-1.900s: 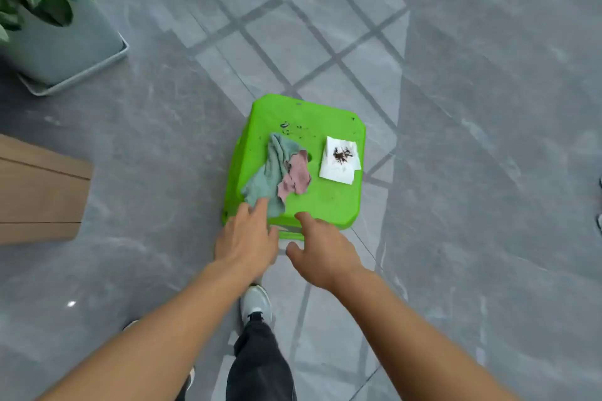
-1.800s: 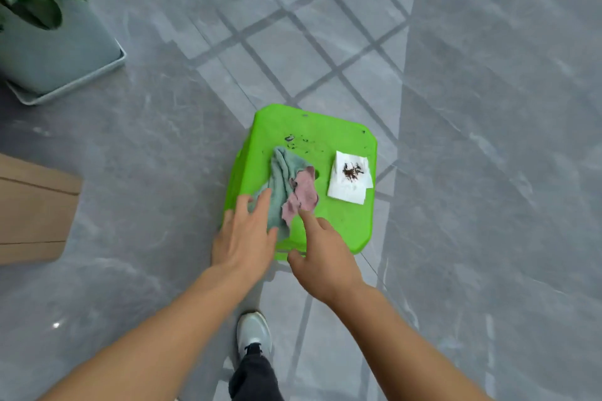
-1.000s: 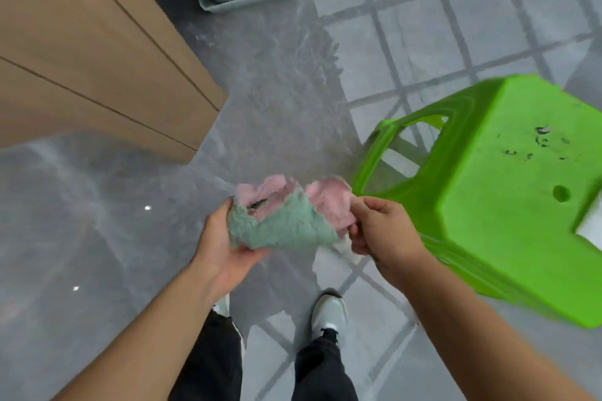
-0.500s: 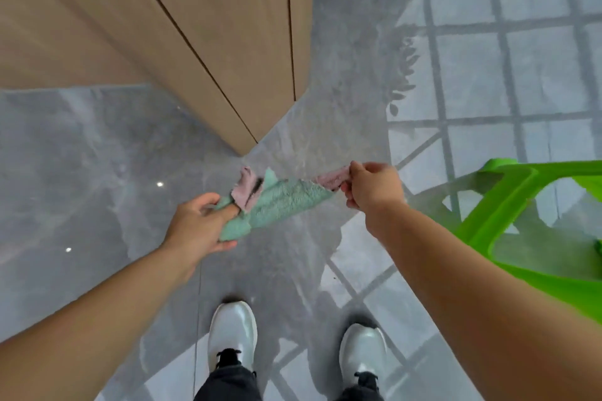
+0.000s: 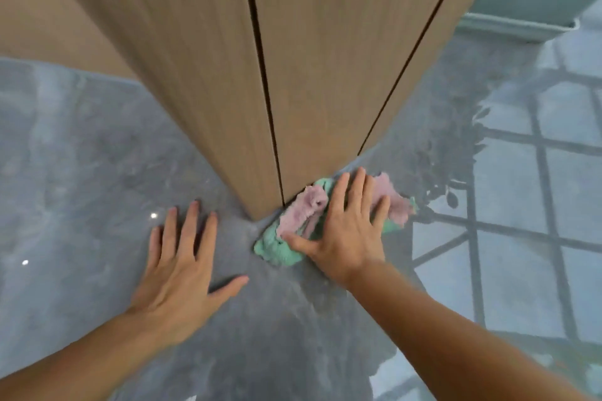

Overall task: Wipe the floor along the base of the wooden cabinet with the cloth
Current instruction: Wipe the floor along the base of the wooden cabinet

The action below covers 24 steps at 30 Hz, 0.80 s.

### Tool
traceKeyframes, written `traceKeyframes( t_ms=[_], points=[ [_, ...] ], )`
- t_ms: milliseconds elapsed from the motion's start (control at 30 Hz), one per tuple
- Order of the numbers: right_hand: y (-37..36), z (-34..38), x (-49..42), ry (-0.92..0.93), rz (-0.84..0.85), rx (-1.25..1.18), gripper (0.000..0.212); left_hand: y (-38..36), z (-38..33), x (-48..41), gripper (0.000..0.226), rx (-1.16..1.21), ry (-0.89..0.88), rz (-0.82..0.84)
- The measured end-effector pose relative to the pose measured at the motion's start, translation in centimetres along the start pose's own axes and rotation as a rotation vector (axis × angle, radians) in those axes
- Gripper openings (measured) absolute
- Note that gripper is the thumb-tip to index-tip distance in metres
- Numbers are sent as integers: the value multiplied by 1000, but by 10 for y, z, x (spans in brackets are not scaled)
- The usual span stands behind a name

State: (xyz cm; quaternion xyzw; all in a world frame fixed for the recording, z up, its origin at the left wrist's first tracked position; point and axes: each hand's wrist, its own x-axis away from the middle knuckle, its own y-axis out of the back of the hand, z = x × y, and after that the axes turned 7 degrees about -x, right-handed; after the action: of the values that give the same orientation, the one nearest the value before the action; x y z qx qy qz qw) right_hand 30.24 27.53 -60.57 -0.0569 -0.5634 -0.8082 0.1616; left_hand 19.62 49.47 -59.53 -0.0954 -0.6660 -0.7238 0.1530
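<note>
Now you are at the wiping step itself: your right hand [image 5: 345, 231] lies flat and spread on the green-and-pink cloth [image 5: 312, 221], pressing it to the grey marble-look floor [image 5: 81, 172] rather than gripping it. The cloth sits bunched right at the foot of the wooden cabinet [image 5: 293, 58], just to the right of the cabinet's near corner, touching or all but touching the base where the dark door seam meets the floor. Your left hand [image 5: 182, 273] is open too, fingers splayed, palm down on bare floor left of that corner, holding nothing; it looks like a prop for your weight.

From the way things lie, the stroke seems barely begun, with the whole run of the base to the right not yet covered. The next move calls for steady downward pressure and a slide along the cabinet edge towards the pale planter tray [image 5: 521, 26] at the far end, keeping the cloth's edge tight against the wood. The cloth is crumpled, so it may roll under your palm; flatten it if it rides up.
</note>
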Motion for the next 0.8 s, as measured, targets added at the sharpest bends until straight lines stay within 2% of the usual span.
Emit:
traceKeyframes(
  t_ms=[100,333,467,600,700,800],
  points=[
    [-6,1,-22,-24,-83,-16,145,-8,2,-5,104,12,35,-20],
    [53,-62,-94,-205,-29,70,138,-13,14,38,118,77,101,144],
    [55,-67,-106,-250,-21,94,135,-26,14,33,125,105,111,159],
    [58,-29,-73,-214,102,138,147,-29,14,34,127,118,116,168],
    [23,31,-27,-151,181,70,156,-29,14,32,127,108,125,185],
    [-9,80,12,-127,213,-30,153,-28,15,31,129,142,111,211]
  ],
)
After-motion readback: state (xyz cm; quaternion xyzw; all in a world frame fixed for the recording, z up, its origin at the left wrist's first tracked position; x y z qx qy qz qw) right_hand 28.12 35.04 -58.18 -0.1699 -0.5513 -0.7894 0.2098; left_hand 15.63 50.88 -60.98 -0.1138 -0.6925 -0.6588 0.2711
